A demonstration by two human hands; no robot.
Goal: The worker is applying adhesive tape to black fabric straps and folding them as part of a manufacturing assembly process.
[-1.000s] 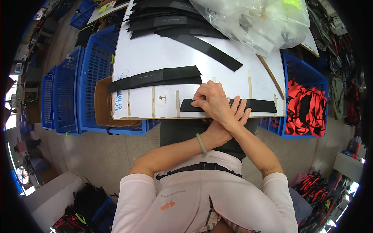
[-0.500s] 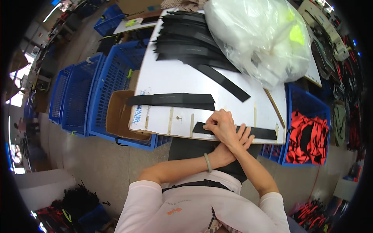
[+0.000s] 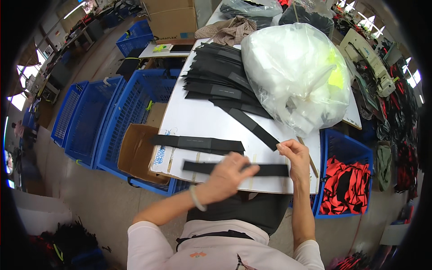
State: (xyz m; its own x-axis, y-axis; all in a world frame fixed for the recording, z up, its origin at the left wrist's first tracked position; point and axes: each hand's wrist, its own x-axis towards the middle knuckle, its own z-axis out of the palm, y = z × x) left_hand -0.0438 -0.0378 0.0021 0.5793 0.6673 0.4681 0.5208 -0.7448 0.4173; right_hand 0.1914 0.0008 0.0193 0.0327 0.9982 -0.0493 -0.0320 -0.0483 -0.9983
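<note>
A black fabric strip (image 3: 273, 170) lies flat along the near edge of the white table (image 3: 216, 123). Over its middle is my left hand (image 3: 227, 174), smeared by motion, so its grip cannot be made out. My right hand (image 3: 297, 157) pinches the near end of another black strip (image 3: 252, 126), which slants back toward the pile of black strips (image 3: 216, 74). To the left, more black strip material (image 3: 193, 143) with a grey printed patch lies across the table, one end jutting over the left edge.
A big clear plastic bag (image 3: 292, 76) of white and yellow material fills the table's right back. Blue crates (image 3: 105, 130) and a cardboard box (image 3: 135, 155) stand at the left. A blue crate of red and black pieces (image 3: 344, 184) is at right. A thin wooden stick (image 3: 310, 162) lies near the right edge.
My crossed arms have come apart: the left hand moved left, the right hand moved right and took the slanting strip's end. The near strip lies farther left. The view has tilted up.
</note>
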